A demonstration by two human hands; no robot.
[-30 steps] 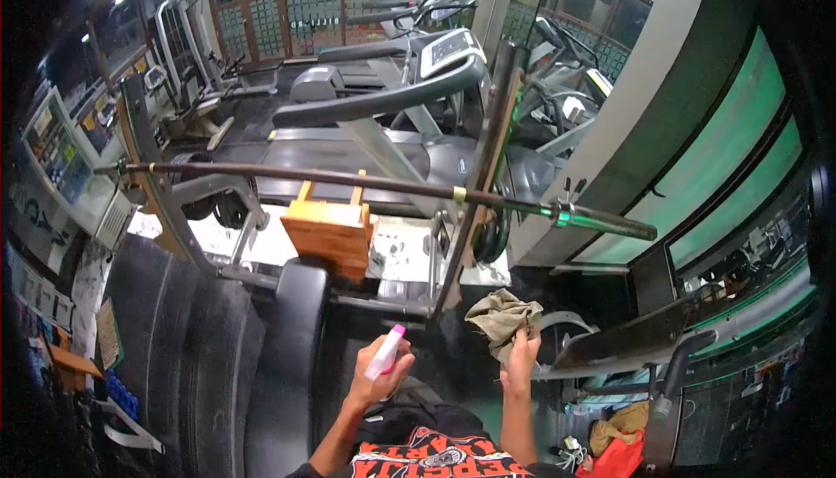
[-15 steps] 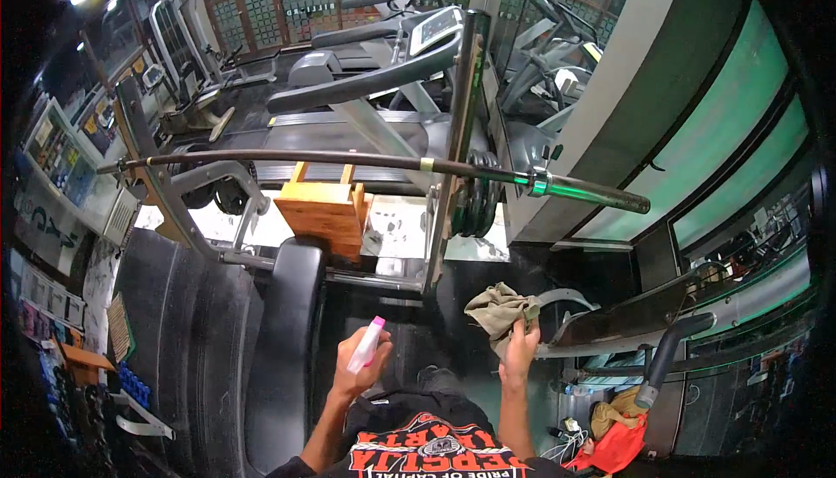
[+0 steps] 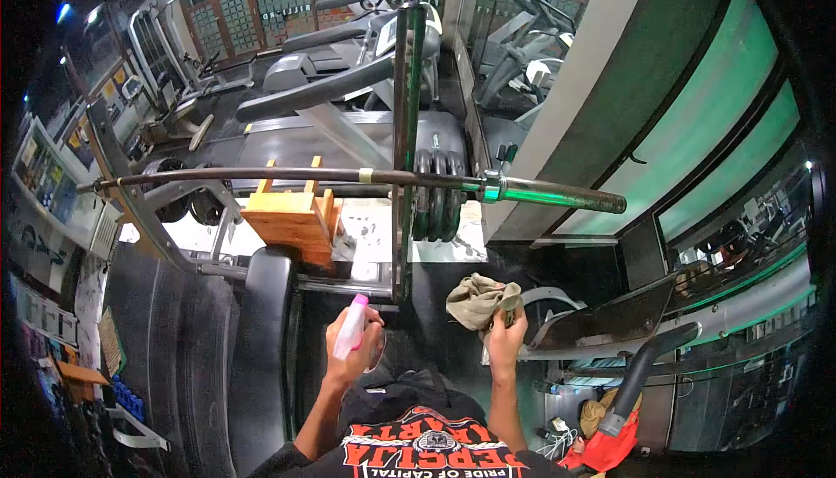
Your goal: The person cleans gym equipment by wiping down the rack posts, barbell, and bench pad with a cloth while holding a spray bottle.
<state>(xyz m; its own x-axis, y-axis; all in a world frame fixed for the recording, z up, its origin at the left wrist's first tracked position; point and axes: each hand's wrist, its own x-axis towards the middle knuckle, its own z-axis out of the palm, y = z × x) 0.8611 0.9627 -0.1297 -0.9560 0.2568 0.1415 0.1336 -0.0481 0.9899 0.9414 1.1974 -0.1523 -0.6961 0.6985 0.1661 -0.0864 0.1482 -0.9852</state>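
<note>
Grips a pink-and-white spray bottle (image 3: pixel 351 328) in the closed left hand (image 3: pixel 359 349), near the right edge of the black weight bench (image 3: pixel 266 330). Pinches a bunched khaki cloth (image 3: pixel 475 302) in the right hand (image 3: pixel 505 339), apart from the bottle, on the near side of the barbell (image 3: pixel 300 176).

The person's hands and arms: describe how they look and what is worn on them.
The left hand and right hand are bare, without gloves; no watch or bracelet shows at either wrist. The black sleeves stop near the elbows. They belong to a black shirt with red and white lettering.
</note>
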